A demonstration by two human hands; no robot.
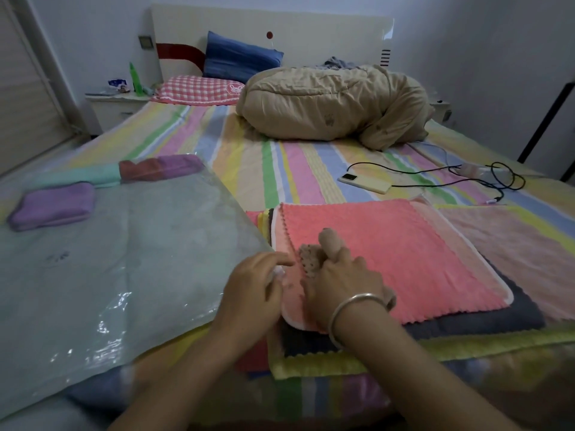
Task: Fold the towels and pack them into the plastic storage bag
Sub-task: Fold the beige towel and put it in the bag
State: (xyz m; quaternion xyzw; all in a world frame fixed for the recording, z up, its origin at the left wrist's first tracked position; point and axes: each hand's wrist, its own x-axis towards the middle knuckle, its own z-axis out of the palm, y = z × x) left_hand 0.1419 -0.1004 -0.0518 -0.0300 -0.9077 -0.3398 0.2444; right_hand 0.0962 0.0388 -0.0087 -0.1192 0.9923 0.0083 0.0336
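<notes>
Lower centre: left hand (255, 287) and right hand (342, 281) both pinch the pink towel (404, 253) edge; lifting may snag extra layers and drag the stack (482, 321).

1. plastic storage bag (124, 259): clear plastic film, glossy, smooth, w/ bright glints.
2. coral towel (389, 253): plush cloth, matt, fine ribbed pile, white bound edge.
3. grey towel (513, 318) & yellow towel (326, 367): fuzzy cloth, matt.
4. bangle (348, 303): silver-col. metal, polished, shiny.
5. bed sheet (280, 169): striped cloth, matt, textured weave.
6. quilt (326, 101): tan cloth, matt, creased.
7. headboard (311, 29): hard, smooth, glossy.
8. phone (365, 182): smooth back, low sheen.
</notes>
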